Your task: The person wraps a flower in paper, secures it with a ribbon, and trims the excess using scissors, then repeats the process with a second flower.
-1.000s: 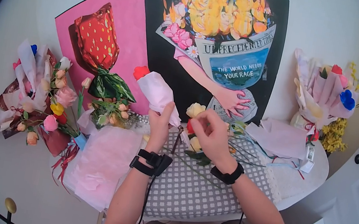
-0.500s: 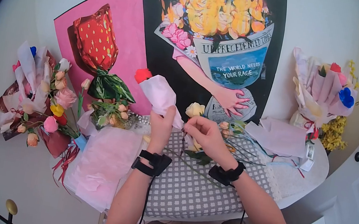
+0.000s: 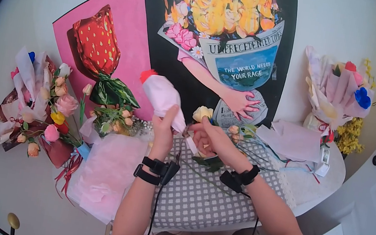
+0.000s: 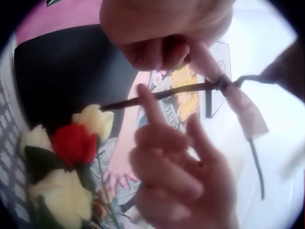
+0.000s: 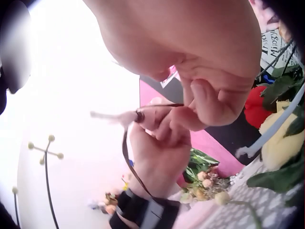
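Note:
The left hand [image 3: 164, 128] grips the lower part of pale pink wrapping [image 3: 162, 95] around a red flower [image 3: 146, 75], tilted up to the left. In the left wrist view, a dark ribbon [image 4: 188, 89] is knotted round the wrapping's narrow end [image 4: 248, 114], below which a thin stem [image 4: 257, 167] sticks out. The right hand [image 3: 209, 142] is beside it; its index finger crosses the ribbon, its other fingers bent. The right wrist view has the ribbon running from the knot [image 5: 139, 116] into the right hand's [image 5: 209, 95] fingers.
Cream flowers [image 3: 203, 114] lie behind the right hand on the checked cloth [image 3: 198, 204]. Pink sheets [image 3: 107, 168] are at left and folded paper [image 3: 288, 140] at right. Bouquets stand at left [image 3: 66, 103] and right [image 3: 339, 93]; painted panels [image 3: 167, 64] stand behind.
The right hand has turned, and its fingers have spread from their closer pinch near the wrapping's end. The left hand and wrapped flower have shifted slightly left in the head view.

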A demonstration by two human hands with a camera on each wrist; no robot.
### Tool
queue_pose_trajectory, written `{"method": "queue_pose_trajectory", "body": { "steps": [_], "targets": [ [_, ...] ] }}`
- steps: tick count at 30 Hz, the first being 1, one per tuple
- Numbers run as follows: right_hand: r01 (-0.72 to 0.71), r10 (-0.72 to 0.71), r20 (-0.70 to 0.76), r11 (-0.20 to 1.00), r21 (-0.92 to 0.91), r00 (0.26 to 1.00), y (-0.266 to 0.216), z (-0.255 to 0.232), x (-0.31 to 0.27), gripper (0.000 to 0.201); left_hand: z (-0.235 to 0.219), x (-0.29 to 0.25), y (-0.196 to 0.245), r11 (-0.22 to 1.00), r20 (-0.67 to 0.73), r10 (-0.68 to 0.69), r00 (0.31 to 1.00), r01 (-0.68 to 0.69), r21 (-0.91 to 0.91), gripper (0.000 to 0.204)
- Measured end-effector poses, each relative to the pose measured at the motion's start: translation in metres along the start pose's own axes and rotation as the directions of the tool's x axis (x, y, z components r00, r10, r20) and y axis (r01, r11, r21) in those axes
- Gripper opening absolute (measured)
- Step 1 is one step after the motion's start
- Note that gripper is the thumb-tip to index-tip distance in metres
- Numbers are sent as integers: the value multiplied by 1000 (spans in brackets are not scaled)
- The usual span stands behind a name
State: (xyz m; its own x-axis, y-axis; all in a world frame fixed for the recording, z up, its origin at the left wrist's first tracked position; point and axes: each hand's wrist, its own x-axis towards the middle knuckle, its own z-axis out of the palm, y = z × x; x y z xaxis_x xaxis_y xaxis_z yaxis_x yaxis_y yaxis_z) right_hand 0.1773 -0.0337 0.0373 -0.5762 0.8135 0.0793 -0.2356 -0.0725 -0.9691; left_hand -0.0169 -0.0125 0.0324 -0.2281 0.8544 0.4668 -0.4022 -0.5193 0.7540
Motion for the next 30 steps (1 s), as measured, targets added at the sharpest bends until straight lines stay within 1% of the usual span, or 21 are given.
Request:
{"method": "queue_pose_trajectory", "body": {
  "steps": [2,4,5,6,8,9,11,12,13,14,15,16,19,20,21,22,24,26,28,29,30],
  "targets": [
    [-16,17,-13,999,48,1000,0,2,-1,35,4,-3,-3,988,78,85,993,-94,122,14],
    [190,-208,-64,958,-215,976,3,5,-1,27,8,-6,-3,961,140,162,977,-189,204,14],
    [324,-421,-180,856,-402,889,4,13,-1,26,8,-6,-4,960,138,165,977,-191,206,14],
    [325,-421,-178,856,-401,889,7,16,0,26,8,-5,-8,938,118,207,971,-231,259,16],
    [501,-621,-219,756,-420,753,11,16,2,26,9,-5,-8,912,101,250,963,-269,311,17],
    [502,-622,-217,755,-421,752,12,16,1,26,8,-5,-7,902,54,251,967,-253,351,17],
    [568,-606,42,716,-406,794,7,21,-3,24,6,-2,-7,889,5,256,967,-237,393,18],
    [570,-607,44,716,-404,793,3,21,-8,24,5,1,-9,915,-62,251,966,-216,341,19],
    [429,-381,202,749,-505,902,-8,26,-17,23,6,2,-6,938,-128,240,962,-196,286,20],
    [295,-112,316,728,-619,942,-13,29,-22,22,7,2,-3,937,-127,241,962,-196,289,20],
    [159,74,306,725,-670,949,-9,26,-19,20,5,1,1,960,-156,226,962,-192,206,22],
    [157,73,304,728,-668,950,-3,21,-16,20,8,-1,9,975,-182,206,962,-186,122,24],
    [299,-147,261,468,-832,954,19,1,-8,17,11,1,15,990,-249,133,959,-139,-5,26],
    [293,-147,254,470,-833,956,22,-4,-5,17,11,2,16,986,-282,88,955,-123,-109,25],
    [255,-305,111,487,-835,946,23,-10,0,17,11,2,16,988,-316,79,946,-116,-101,23],
    [220,-447,-36,507,-833,894,19,-13,3,18,7,4,13,989,-313,73,947,-110,-103,23],
    [242,-618,-448,722,-648,646,8,-19,10,21,-4,10,2,987,-329,117,937,-148,-71,19],
    [460,-672,-597,738,-493,438,-20,-27,-4,23,5,4,7,986,-373,97,923,-141,-92,17],
    [601,-784,-619,520,-607,52,-33,-44,1,25,3,2,8,993,-279,72,957,-95,-69,17],
    [600,-785,-616,520,-608,56,-39,-53,0,25,2,2,5,993,-284,73,956,-97,-71,17],
    [549,-837,-543,424,-720,-65,-45,-62,-1,27,0,4,0,995,-283,71,957,-89,-51,17]
  ]
}}
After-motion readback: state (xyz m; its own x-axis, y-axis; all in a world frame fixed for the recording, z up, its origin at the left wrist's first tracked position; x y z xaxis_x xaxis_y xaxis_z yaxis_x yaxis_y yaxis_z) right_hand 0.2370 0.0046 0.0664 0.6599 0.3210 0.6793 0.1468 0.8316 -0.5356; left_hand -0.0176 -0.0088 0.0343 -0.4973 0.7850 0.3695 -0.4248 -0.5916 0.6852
